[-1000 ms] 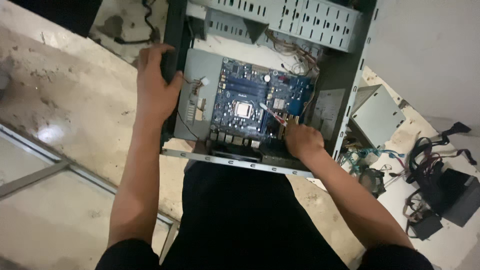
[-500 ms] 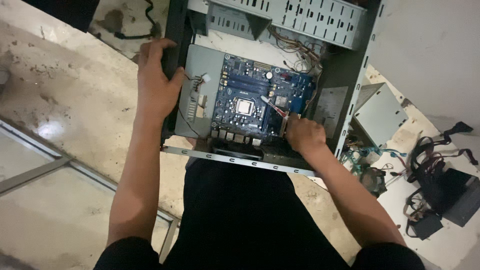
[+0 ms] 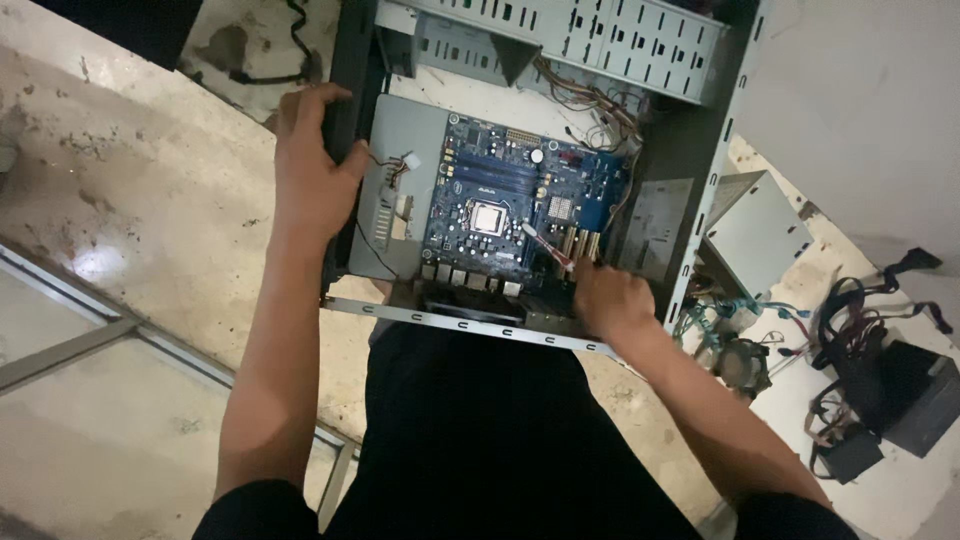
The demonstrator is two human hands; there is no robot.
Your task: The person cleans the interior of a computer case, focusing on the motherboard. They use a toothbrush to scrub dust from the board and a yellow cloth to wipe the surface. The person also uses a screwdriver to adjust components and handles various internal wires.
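Observation:
An open grey computer case (image 3: 690, 150) lies on the floor with a blue motherboard (image 3: 500, 205) inside it. My left hand (image 3: 310, 165) grips the case's dark left edge. My right hand (image 3: 610, 295) is inside the case at the motherboard's lower right corner, closed around a thin red-and-white tool (image 3: 545, 250) whose tip rests on the board near the processor socket (image 3: 487, 217). A bundle of coloured wires (image 3: 590, 110) hangs from the drive bay at the top.
A loose grey metal box (image 3: 755, 230) lies right of the case. Tangled cables and black parts (image 3: 880, 380) are spread on the floor at the far right, a fan (image 3: 740, 360) among them. A metal frame bar (image 3: 70, 350) runs along the floor at left.
My right hand has shifted slightly left and up along the board's lower edge with the tool. My left hand stays on the case edge.

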